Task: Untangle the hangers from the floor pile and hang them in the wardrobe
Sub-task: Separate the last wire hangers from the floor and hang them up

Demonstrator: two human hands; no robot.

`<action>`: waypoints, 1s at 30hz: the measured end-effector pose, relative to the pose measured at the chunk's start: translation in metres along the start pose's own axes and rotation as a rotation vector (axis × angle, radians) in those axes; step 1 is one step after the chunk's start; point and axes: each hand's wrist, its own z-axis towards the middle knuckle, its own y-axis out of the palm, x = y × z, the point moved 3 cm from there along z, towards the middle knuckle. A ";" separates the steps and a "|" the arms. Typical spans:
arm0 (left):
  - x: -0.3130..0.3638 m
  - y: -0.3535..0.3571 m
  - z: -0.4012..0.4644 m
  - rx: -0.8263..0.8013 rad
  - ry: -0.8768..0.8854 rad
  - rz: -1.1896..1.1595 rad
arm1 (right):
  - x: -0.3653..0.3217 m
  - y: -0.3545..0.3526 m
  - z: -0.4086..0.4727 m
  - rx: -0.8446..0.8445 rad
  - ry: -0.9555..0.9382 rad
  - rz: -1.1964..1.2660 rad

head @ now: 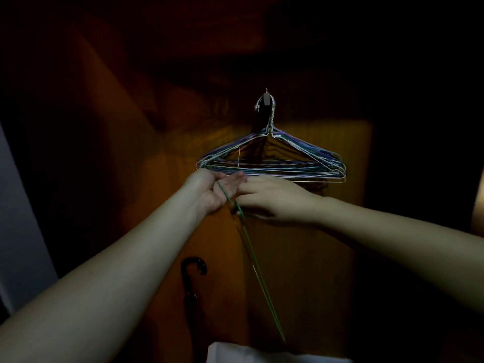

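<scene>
Hangers [272, 158] bunched on wardrobe hook [266, 96], green hanger [251, 255] in hands

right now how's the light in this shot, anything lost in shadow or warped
Head view: very dim, with one warm patch on the orange wooden wardrobe panel behind the bundle of thin wire hangers; corners fall to black, the black hooked umbrella handle barely shows, and wide-angle stretch enlarges both forearms.

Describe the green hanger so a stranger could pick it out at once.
Start at the orange-brown wooden panel, where a bundle of wire hangers hangs from a hook. Just below it, the left hand and right hand meet. The green hanger is the single thin wire running from those hands down and right, apart from the bundle.
</scene>
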 end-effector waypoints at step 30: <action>0.038 -0.021 0.001 0.076 0.824 1.405 | 0.114 -0.068 -0.029 0.243 0.943 0.129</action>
